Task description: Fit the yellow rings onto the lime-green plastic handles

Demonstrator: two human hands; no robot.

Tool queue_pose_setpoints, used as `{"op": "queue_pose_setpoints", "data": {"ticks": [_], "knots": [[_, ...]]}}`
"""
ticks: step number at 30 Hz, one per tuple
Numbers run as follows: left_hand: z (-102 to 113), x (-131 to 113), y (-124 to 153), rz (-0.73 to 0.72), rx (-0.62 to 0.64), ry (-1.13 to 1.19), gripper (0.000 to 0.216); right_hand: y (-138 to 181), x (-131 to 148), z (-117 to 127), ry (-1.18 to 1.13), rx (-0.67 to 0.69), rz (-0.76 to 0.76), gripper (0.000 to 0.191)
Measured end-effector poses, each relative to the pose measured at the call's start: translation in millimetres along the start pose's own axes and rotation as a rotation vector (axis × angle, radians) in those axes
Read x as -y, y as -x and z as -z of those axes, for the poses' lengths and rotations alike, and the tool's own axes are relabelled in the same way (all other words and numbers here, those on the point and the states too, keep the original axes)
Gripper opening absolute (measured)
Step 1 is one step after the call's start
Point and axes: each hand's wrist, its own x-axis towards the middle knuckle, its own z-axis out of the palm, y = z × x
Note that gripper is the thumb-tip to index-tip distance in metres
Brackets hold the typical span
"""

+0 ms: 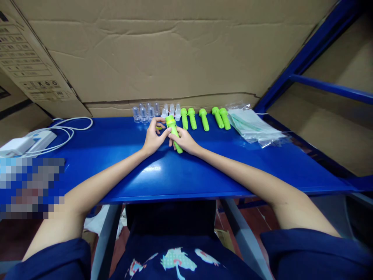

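A lime-green flashlight [171, 121] is held tilted above the blue table, its wide head pointing away from me. My right hand [188, 141] is closed round its body, with the thumb on top. My left hand [154, 136] grips it from the left, thumb against the body and fingertips at the head. A small yellow piece [159, 127] shows by the left fingers; whether they hold it I cannot tell. Behind my hands stand several clear plastic cylinders with domed tops [143, 115] and several small clear cone-shaped pieces with white bases [171, 110].
More green flashlights [204, 119] lie in a row right of my hands. Beyond them are clear plastic bags [252, 125]. A white power strip with its cable [40, 140] lies at the left of the blue table [221, 171]. Cardboard [175, 54] walls the back; a blue frame [309, 54] rises right.
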Motion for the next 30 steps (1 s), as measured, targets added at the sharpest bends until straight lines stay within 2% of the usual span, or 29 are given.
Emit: {"op": "queue_pose_setpoints", "data": {"ticks": [5,8,12,17,25,30], "knots": [[-3.7,4.2,0.3,0.043,-0.033,0.032,0.045,-1.5,-0.6,1.4,-0.062,0.073,0.024,0.032],[-3.1,0.9,0.8,0.012,-0.029,0.028,0.046,-3.3,-5.3,2.6,-0.123,0.039,-0.012,0.034],[-2.0,-2.1,0.9,-0.02,-0.012,0.02,0.043,-4.5,-9.8,3.1,-0.111,-0.022,-0.002,0.05],[-0.7,-3.6,0.7,-0.024,-0.004,0.01,0.037,-3.3,-8.6,4.1,-0.078,-0.003,0.066,0.047],[3.4,-12.9,1.8,-0.099,0.061,-0.077,0.032,-4.1,-13.8,5.9,-0.087,-0.046,0.092,0.039],[3.9,-8.6,1.2,-0.091,0.044,-0.06,0.029,-2.0,-13.9,5.9,-0.067,-0.001,0.11,0.038]]}}
